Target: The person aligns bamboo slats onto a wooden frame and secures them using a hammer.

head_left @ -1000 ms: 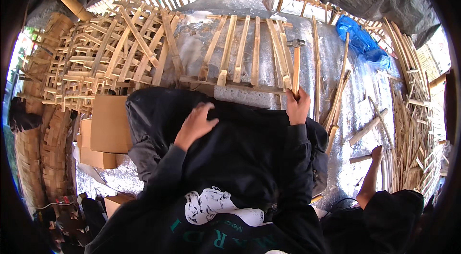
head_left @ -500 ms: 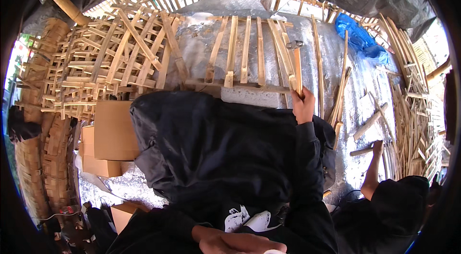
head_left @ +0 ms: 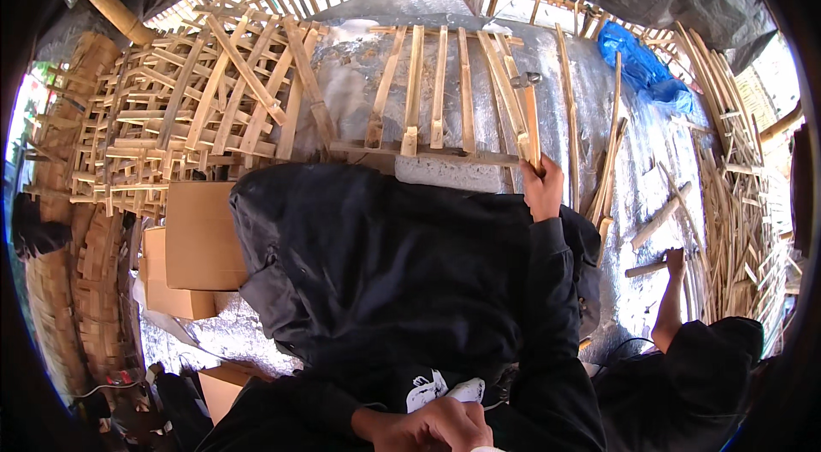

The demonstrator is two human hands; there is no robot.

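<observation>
My right hand (head_left: pixel 544 189) is closed round the wooden handle of a hammer (head_left: pixel 532 123), whose metal head points away from me. The hammer lies along a row of bamboo slats (head_left: pixel 412 93), beside the rightmost ones. Under their near ends runs a wooden crosspiece (head_left: pixel 368 147), with a pale grey block (head_left: pixel 445 172) just in front of it. Low in the picture, close to my body, my left hand (head_left: pixel 440 424) has its fingers curled together. Whatever it may hold is hidden; a small white edge shows beneath it. Black cloth (head_left: pixel 385 255) covers my lap.
Bamboo lattice panels (head_left: pixel 197 101) are stacked at left, near cardboard boxes (head_left: pixel 205 234). A co-worker's hand (head_left: pixel 674 261) grips a short stick (head_left: pixel 645 270) at right. Beyond lie a blue plastic sheet (head_left: pixel 641 67) and a pile of bamboo strips (head_left: pixel 740 230). Silvery sheeting (head_left: pixel 590 110) covers the floor.
My left hand has gone from stretched fingers to curled ones and risen slightly. My right hand and the hammer have barely shifted.
</observation>
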